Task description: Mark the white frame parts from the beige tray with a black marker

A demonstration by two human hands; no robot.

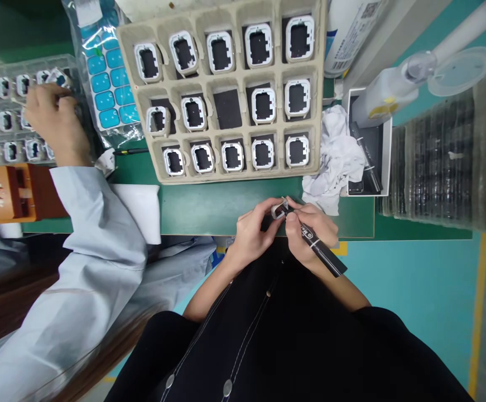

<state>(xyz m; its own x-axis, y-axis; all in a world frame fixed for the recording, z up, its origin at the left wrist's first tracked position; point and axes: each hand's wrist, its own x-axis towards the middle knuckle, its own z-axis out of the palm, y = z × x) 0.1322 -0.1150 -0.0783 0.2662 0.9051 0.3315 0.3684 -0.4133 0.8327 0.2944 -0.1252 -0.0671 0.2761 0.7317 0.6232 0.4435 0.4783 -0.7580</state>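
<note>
Head view shows the left hand [253, 231] curled shut around a small white frame piece [278, 210], pinching it by its edges. The right hand [309, 229] is closed around a black marker pen [320, 248], held like a pencil. The pen's tip touches the small piece, and its long body points away down and to the person's right. Both hands meet at the piece, so neither one is nearer; the left one holds it and the right one brings the pen to it.

All of this sits just in front of the near edge of the green mat [209, 206]. Behind the hands on the mat lies the big paper tray [226, 84]. It has fifteen pockets in three rows of five. Fourteen pockets hold a white frame, and one pocket in the middle row shows only a black square. A crumpled white cloth [337, 151] lies just beside the tray, on the person's right side.

Far on the tray's other side, another person's hand [52, 114], in a pale blue sleeve [100, 234], touches a clear plastic tray [4, 111] of small parts. A bag of blue pads [106, 78] lies between the two trays
</note>
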